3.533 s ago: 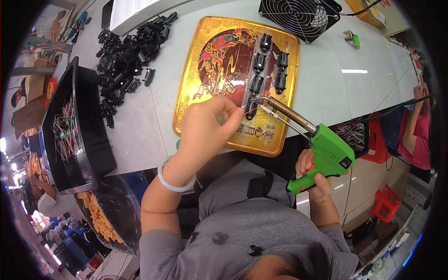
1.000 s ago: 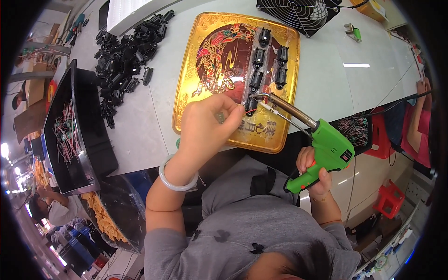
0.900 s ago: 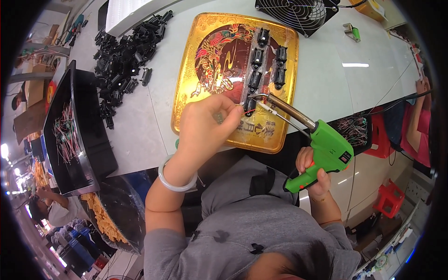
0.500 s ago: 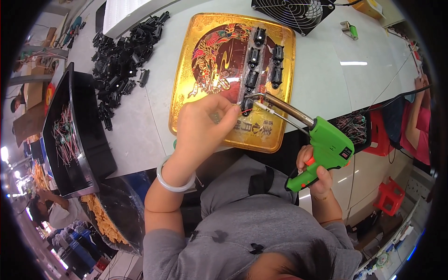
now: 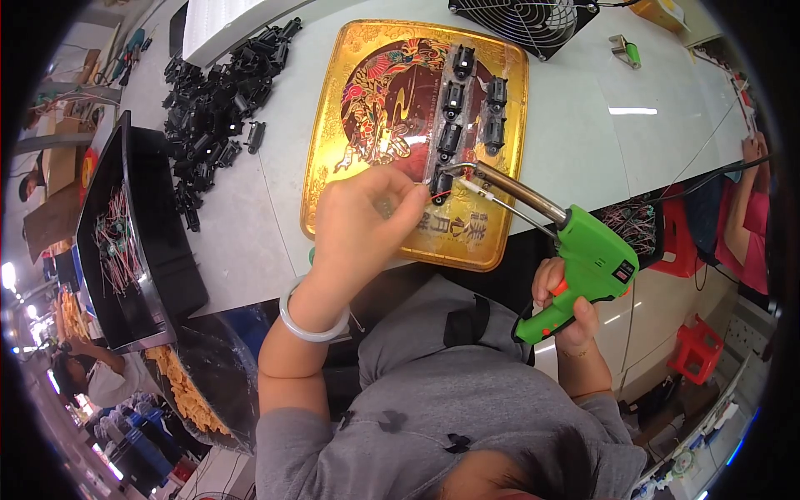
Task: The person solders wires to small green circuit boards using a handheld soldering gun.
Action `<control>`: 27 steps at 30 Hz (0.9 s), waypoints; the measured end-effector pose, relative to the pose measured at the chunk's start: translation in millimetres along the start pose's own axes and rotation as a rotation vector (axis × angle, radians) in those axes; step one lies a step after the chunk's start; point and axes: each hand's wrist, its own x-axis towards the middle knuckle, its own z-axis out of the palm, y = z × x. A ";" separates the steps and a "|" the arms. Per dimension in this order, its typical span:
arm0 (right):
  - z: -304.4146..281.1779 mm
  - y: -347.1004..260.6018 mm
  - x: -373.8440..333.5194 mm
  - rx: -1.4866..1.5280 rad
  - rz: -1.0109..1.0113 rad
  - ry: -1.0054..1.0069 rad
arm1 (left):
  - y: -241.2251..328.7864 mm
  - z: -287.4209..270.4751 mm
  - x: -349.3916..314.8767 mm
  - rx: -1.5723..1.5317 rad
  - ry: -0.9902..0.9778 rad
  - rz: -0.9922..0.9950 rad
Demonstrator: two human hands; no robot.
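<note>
My left hand (image 5: 362, 217) is closed in a pinch on a thin red wire (image 5: 439, 195), at the lowest black plastic part (image 5: 438, 183) in a row. My right hand (image 5: 577, 323) grips a green soldering gun (image 5: 593, 257) by its handle. The gun's metal tip points left and reaches that same part; whether it touches cannot be made out. Several similar black parts (image 5: 451, 98) stand in two columns on a clear strip across a gold decorated tin lid (image 5: 329, 150), which lies under both the left hand and the gun's tip.
A heap of black parts (image 5: 212, 117) lies to the left, beside a black bin (image 5: 154, 242) of wires. A fan (image 5: 529, 21) stands at the far edge. More wires (image 5: 629, 227) lie right of the gun, near red stools (image 5: 696, 350). Another person's arm (image 5: 746, 187) shows at far right.
The soldering gun's body has shifted slightly right in my right hand. My left hand stays almost still, pinching the wire at the same part.
</note>
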 end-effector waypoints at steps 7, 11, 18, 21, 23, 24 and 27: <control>-9.2 -3.6 -4.3 0.032 -0.039 0.082 | -3.2 1.0 0.3 -0.018 -0.002 0.001; -14.8 -2.5 -6.5 0.048 -0.046 0.015 | -6.2 2.3 1.2 0.003 0.041 0.070; -16.0 -0.8 -6.7 0.066 -0.041 0.019 | -3.6 1.5 0.7 0.018 0.044 0.064; -16.0 -1.1 -6.2 0.077 -0.042 0.018 | -3.5 1.8 1.2 0.023 0.050 0.079; -16.2 0.0 -5.7 0.082 -0.054 0.013 | -3.6 1.3 0.8 0.028 0.045 0.069; -16.3 0.3 -5.1 0.089 -0.063 0.009 | -3.7 1.0 0.7 0.032 0.038 0.056; -15.2 -0.2 -3.5 0.113 -0.056 0.016 | -4.4 1.3 1.0 0.029 0.040 0.067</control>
